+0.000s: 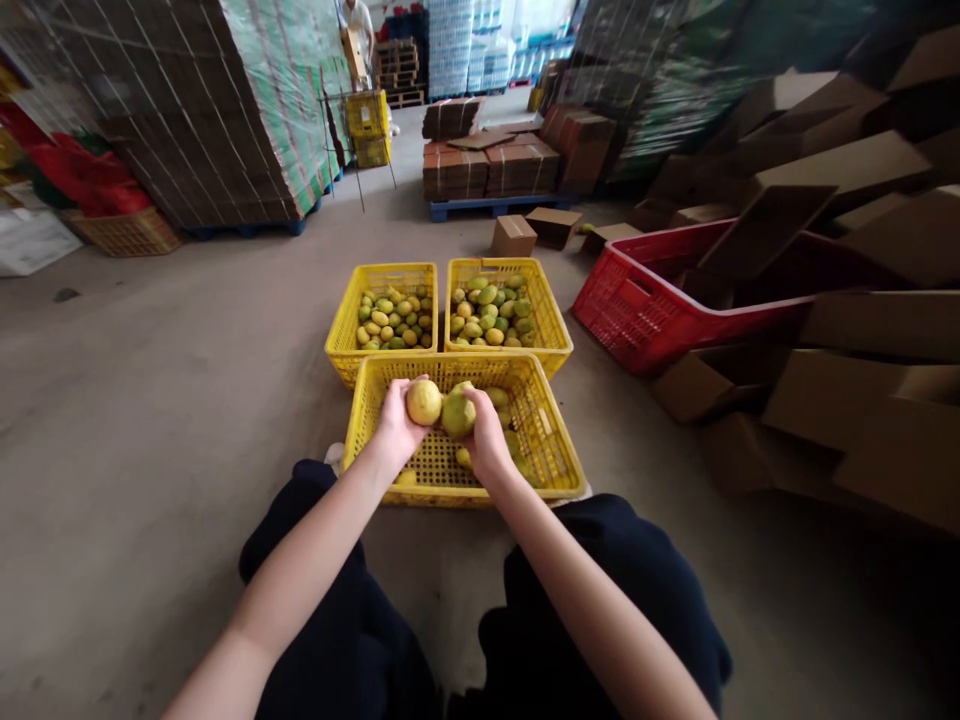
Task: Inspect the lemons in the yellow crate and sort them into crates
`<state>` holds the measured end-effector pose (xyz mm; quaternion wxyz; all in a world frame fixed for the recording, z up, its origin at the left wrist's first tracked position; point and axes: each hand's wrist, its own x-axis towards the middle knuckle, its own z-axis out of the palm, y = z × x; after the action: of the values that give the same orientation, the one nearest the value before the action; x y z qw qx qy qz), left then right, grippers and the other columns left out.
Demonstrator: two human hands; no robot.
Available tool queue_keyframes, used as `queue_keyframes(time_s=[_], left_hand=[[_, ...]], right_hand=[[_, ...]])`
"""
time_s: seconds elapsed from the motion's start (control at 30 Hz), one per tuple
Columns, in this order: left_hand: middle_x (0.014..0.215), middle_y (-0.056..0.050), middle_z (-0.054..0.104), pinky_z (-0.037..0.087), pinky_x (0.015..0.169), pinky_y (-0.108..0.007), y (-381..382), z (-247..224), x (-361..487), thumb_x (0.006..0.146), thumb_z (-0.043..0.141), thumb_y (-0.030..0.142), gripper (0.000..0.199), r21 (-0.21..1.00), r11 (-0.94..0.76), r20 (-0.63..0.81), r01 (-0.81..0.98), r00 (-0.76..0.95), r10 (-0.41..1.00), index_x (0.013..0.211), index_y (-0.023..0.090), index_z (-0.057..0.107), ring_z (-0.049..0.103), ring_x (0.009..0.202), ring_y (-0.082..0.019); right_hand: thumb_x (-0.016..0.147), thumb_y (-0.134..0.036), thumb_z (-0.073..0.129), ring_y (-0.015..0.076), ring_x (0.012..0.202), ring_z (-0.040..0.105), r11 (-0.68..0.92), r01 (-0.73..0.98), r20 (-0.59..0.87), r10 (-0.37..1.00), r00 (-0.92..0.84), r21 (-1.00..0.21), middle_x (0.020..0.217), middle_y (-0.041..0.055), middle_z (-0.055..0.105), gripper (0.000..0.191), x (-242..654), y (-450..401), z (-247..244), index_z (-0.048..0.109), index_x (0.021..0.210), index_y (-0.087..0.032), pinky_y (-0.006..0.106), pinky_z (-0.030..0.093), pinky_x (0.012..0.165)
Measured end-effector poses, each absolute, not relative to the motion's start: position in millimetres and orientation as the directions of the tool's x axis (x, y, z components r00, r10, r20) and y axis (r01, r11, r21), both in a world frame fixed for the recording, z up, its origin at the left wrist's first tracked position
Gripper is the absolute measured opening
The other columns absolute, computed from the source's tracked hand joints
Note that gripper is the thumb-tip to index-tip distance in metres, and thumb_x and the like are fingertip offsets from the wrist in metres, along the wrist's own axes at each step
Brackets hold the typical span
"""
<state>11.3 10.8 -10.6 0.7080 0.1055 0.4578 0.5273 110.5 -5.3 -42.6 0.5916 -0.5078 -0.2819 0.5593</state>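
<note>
My left hand (400, 415) is closed around a yellow lemon (424, 402). Beside it, my right hand (487, 432) grips a greenish-yellow lemon (457, 412), and the two fruits almost meet. Both hands are over the front yellow crate (551, 440), which stands on the floor between my knees. More lemons (498, 398) lie along that crate's right side, partly covered by my right hand and forearm. One yellow lemon (406, 478) is near its front left. Behind stand a left yellow crate (341, 335) and a right yellow crate (553, 318), each holding many yellow and green lemons.
A red crate (622, 310) with cardboard in it stands at right, among piled open cartons (847, 400). Flattened cardboard (521, 168) is stacked on a blue pallet (487, 208) ahead. A wrapped pallet load (247, 100) rises at left. Another person (360, 30) is far back.
</note>
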Motion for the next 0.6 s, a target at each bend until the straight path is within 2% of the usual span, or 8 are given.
queue_keyframes(time_s=[0.07, 0.13, 0.33, 0.6], left_hand=[[0.065, -0.002, 0.06, 0.048, 0.057, -0.026, 13, -8, 9, 0.083, 0.039, 0.024, 0.021, 0.571, 0.481, -0.6, -0.665, 0.061, 0.797, 0.077, 0.018, 0.057, 0.058, 0.058, -0.014], [0.066, -0.004, 0.061, 0.048, 0.057, -0.026, 13, -6, 8, 0.083, 0.038, 0.022, 0.021, 0.555, 0.503, -0.62, -0.663, 0.074, 0.781, 0.074, 0.017, 0.056, 0.059, 0.06, -0.015], [0.073, -0.005, 0.061, 0.053, 0.063, -0.028, 11, -5, 5, 0.085, 0.04, 0.023, 0.019, 0.539, 0.545, -0.666, -0.642, 0.072, 0.743, 0.077, 0.017, 0.056, 0.06, 0.07, -0.016], [0.079, -0.005, 0.061, 0.053, 0.062, -0.026, 11, -7, 3, 0.087, 0.042, 0.024, 0.017, 0.519, 0.546, -0.682, -0.657, 0.066, 0.728, 0.08, 0.016, 0.055, 0.059, 0.07, -0.015]], right_hand=[[0.072, -0.04, 0.055, 0.0139, 0.056, 0.056, -0.294, -0.468, -0.399, 0.906, 0.143, -0.833, 0.066, -0.0038, 0.059, 0.019, 111, -3, -40, 0.05, 0.078, -0.022, 0.025, 0.048, 0.047], [0.074, -0.037, 0.054, 0.0139, 0.053, 0.056, -0.378, -0.517, -0.481, 0.874, 0.074, -0.768, 0.062, -0.0036, 0.058, 0.017, 113, -4, -34, 0.048, 0.078, -0.022, 0.025, 0.049, 0.043], [0.081, -0.032, 0.051, 0.013, 0.045, 0.054, -0.44, -0.573, -0.542, 0.84, 0.009, -0.692, 0.056, -0.002, 0.056, 0.012, 114, -8, -23, 0.052, 0.08, -0.02, 0.023, 0.047, 0.033], [0.087, -0.034, 0.044, 0.0107, 0.034, 0.049, -0.511, -0.579, -0.596, 0.801, -0.052, -0.635, 0.051, 0.0002, 0.056, 0.024, 115, -8, -21, 0.055, 0.075, -0.016, 0.02, 0.043, 0.028]])
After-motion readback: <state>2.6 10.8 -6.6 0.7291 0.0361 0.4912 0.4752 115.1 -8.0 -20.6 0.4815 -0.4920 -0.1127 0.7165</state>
